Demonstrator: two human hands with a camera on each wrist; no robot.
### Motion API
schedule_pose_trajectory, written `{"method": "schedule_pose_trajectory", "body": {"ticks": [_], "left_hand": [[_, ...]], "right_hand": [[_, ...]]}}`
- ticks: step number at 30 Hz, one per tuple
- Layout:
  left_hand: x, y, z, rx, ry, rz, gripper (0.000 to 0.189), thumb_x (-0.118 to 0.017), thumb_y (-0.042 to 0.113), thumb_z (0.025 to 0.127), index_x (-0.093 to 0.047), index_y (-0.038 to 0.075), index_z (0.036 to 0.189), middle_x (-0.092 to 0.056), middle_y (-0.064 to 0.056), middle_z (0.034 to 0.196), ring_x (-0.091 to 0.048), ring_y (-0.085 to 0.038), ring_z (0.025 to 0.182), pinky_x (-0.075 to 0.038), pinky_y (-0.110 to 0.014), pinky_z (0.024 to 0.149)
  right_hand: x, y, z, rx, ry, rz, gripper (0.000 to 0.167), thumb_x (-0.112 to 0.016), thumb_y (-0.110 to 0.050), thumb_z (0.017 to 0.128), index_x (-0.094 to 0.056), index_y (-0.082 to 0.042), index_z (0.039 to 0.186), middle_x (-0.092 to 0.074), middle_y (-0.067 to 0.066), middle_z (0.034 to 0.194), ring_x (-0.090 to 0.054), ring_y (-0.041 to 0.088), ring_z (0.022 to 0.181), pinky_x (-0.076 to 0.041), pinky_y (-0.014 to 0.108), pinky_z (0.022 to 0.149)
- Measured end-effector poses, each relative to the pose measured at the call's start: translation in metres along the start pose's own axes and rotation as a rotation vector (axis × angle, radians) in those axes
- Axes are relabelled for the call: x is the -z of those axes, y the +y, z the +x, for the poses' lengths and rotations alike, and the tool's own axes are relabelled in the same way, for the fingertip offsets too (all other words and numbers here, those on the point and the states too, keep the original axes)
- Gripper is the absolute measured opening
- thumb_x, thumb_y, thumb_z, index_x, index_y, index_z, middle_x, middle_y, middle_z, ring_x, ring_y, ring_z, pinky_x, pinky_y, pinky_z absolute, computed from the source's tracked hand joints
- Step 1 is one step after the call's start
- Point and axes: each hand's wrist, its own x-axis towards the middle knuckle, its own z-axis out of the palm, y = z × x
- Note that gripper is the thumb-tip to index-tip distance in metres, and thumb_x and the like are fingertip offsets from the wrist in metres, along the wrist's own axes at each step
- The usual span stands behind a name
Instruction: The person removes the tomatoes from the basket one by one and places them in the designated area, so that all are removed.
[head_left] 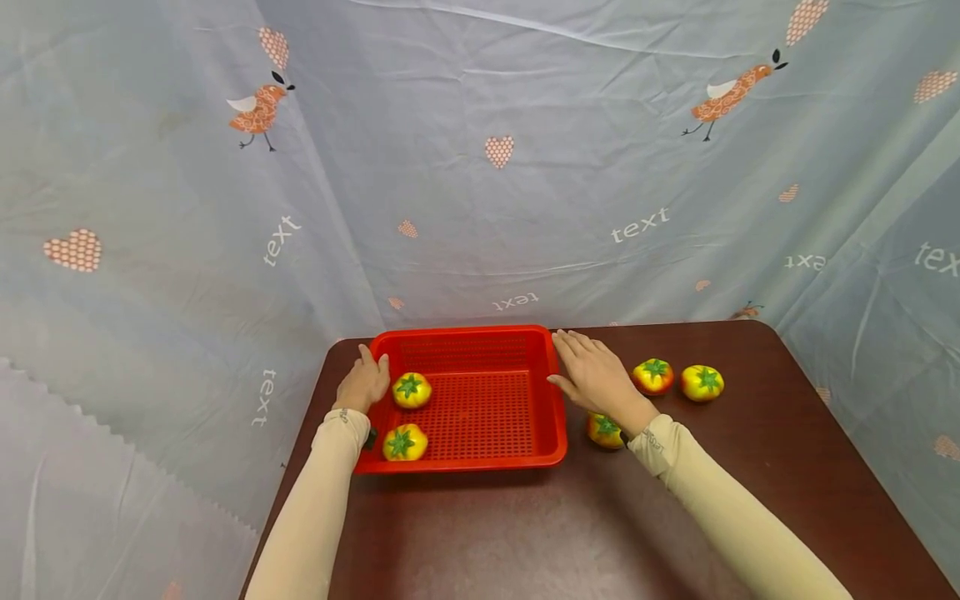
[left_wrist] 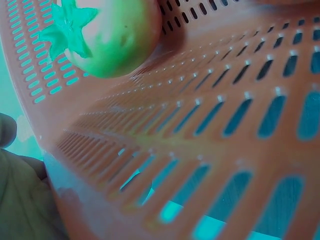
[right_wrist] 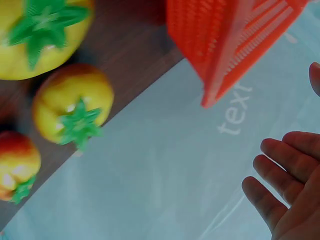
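A red plastic basket (head_left: 480, 417) with slotted walls sits on the table. Two yellow-and-red fruits with green star-shaped leaf tops, a rear one (head_left: 412, 390) and a front one (head_left: 405, 442), lie in its left part. My left hand (head_left: 363, 383) is at the basket's left rim, thumb apart from the fingers; in the left wrist view a finger (left_wrist: 136, 186) shows through the slots. Fingers straight, my right hand (head_left: 596, 371) is beside the right rim. The right wrist view shows its palm side holding nothing, with a gap to the basket (right_wrist: 220, 55).
Right of the basket lie three similar fruits: one (head_left: 604, 431) partly under my right forearm, one (head_left: 652, 377) near that wrist, and one (head_left: 702, 383) farther right. The dark brown table (head_left: 780, 433) meets a grey patterned curtain (head_left: 450, 208) at the back and sides.
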Motion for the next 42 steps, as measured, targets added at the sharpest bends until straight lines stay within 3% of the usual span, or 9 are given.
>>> {"method": "schedule_pose_trajectory", "body": {"ticks": [42], "left_hand": [[0.003, 0.003, -0.005, 0.01, -0.01, -0.006, 0.072, -0.013, 0.04, 0.106, 0.01, -0.011, 0.151, -0.018, -0.039, 0.154, -0.028, -0.051, 0.14, -0.025, -0.059, 0.116]], "right_hand": [[-0.001, -0.067, 0.056, 0.151, -0.072, 0.01, 0.067, -0.059, -0.044, 0.096, -0.045, -0.001, 0.145, -0.051, 0.013, 0.147, -0.048, 0.029, 0.136, -0.04, 0.044, 0.111]]}}
